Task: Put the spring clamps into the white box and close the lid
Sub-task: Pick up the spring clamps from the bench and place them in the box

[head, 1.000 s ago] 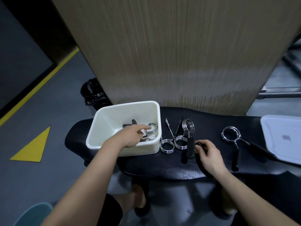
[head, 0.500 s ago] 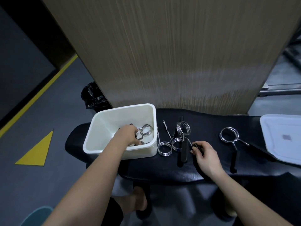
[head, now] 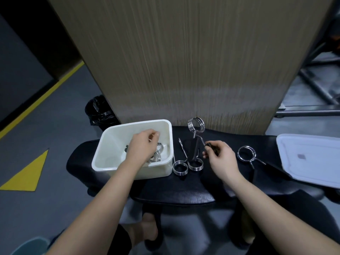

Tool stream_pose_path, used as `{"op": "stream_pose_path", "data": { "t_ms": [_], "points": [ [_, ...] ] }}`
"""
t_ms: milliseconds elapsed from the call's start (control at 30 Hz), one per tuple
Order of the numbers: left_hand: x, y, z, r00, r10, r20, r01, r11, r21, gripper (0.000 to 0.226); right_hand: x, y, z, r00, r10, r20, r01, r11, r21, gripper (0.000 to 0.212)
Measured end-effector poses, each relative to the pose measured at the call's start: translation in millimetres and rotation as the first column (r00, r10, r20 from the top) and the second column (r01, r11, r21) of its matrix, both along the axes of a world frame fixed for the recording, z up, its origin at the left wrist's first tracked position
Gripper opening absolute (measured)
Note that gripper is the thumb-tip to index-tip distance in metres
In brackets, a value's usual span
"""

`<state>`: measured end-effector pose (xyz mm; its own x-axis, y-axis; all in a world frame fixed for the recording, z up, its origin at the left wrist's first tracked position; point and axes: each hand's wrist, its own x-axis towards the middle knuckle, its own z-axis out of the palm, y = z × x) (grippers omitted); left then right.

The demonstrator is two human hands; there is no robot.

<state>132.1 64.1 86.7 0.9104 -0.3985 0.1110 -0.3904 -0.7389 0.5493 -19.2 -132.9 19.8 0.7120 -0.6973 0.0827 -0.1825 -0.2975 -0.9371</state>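
The white box (head: 156, 172) stands open on the left of a black padded bench (head: 174, 192). Several chrome spring clamps (head: 159, 150) lie inside it. My left hand (head: 141, 148) hovers over the box with loosely curled fingers and holds nothing. My right hand (head: 219, 157) pinches the black handle of a spring clamp, whose coil (head: 196, 124) stands raised above the bench. Two more clamp coils (head: 180, 168) (head: 195, 164) lie side by side next to the box. Another clamp (head: 246, 153) lies further right. The white lid (head: 311, 159) rests at the bench's right end.
A wooden panel (head: 184, 61) rises straight behind the bench. A black bag (head: 100, 112) sits on the grey floor behind the box. Yellow floor markings (head: 25, 173) lie to the left, and metal frame bars (head: 312, 111) to the right.
My left hand has risen out of the box, empty. My right hand has lifted its clamp by the handle, so the coil now stands up off the bench.
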Motion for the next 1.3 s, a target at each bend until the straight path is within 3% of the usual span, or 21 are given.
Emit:
{"op": "stream_pose_path", "data": {
  "t_ms": [100, 167, 233, 333, 400, 467, 533, 567, 633, 733, 833, 1033, 1100, 1300],
  "points": [
    [-40, -9, 30, 0.960, -0.136, -0.244, 0.080, 0.971, -0.225, 0.043, 14, 14, 30, 1.000, -0.007, 0.025, 0.008, 0.998, -0.063, 0.011],
    [-52, -8, 43, 0.895, -0.232, -0.382, 0.089, 0.930, -0.356, 0.038, 24, 28, 49, 0.999, 0.040, 0.030, -0.036, 0.991, -0.128, 0.015],
    [-52, 2, 54, 0.836, -0.287, -0.467, 0.022, 0.869, -0.494, 0.031, 34, 43, 61, 0.995, 0.097, 0.019, -0.093, 0.980, -0.174, 0.017],
    [-36, 31, 61, 0.766, -0.301, -0.568, -0.075, 0.836, -0.544, 0.023, 49, 65, 69, 0.985, 0.171, -0.031, -0.173, 0.961, -0.218, 0.020],
    [-22, 54, 52, 0.823, -0.235, -0.517, -0.058, 0.870, -0.489, 0.019, 62, 76, 69, 0.975, 0.215, -0.064, -0.224, 0.937, -0.268, 0.021],
    [0, 78, 34, 0.965, -0.040, -0.258, -0.032, 0.962, -0.270, 0.019, 76, 85, 68, 0.962, 0.252, -0.103, -0.272, 0.911, -0.310, 0.020],
    [21, 105, 12, 0.988, 0.151, 0.029, -0.149, 0.988, -0.049, 0.028, 89, 92, 65, 0.946, 0.283, -0.157, -0.321, 0.877, -0.358, 0.020],
    [30, 117, 1, 0.971, 0.218, 0.102, -0.222, 0.974, 0.034, 0.035, 97, 95, 64, 0.937, 0.296, -0.184, -0.346, 0.853, -0.390, 0.021],
    [40, 132, -18, 0.953, 0.298, 0.053, -0.302, 0.940, 0.155, 0.049, 110, 98, 63, 0.920, 0.316, -0.233, -0.389, 0.805, -0.447, 0.020],
    [48, 136, -41, 0.916, 0.378, -0.136, -0.364, 0.924, 0.115, 0.060, 139, 103, 63, 0.891, 0.340, -0.300, -0.452, 0.718, -0.529, 0.018],
    [53, 139, -49, 0.896, 0.429, -0.118, -0.418, 0.903, 0.102, 0.057, 171, 109, 61, 0.840, 0.366, -0.402, -0.543, 0.601, -0.587, 0.018],
    [45, 150, -54, 0.901, 0.419, -0.112, -0.415, 0.908, 0.058, 0.059, 218, 137, 46, 0.620, 0.477, -0.623, -0.783, 0.327, -0.530, 0.021],
    [45, 148, -55, 0.904, 0.416, -0.095, -0.412, 0.909, 0.060, 0.059, 224, 146, 33, 0.585, 0.471, -0.660, -0.810, 0.297, -0.506, 0.023],
    [52, 142, -56, 0.909, 0.413, -0.060, -0.408, 0.910, 0.078, 0.058, 221, 145, 6, 0.601, 0.491, -0.631, -0.796, 0.295, -0.529, 0.027]
  ]
}}
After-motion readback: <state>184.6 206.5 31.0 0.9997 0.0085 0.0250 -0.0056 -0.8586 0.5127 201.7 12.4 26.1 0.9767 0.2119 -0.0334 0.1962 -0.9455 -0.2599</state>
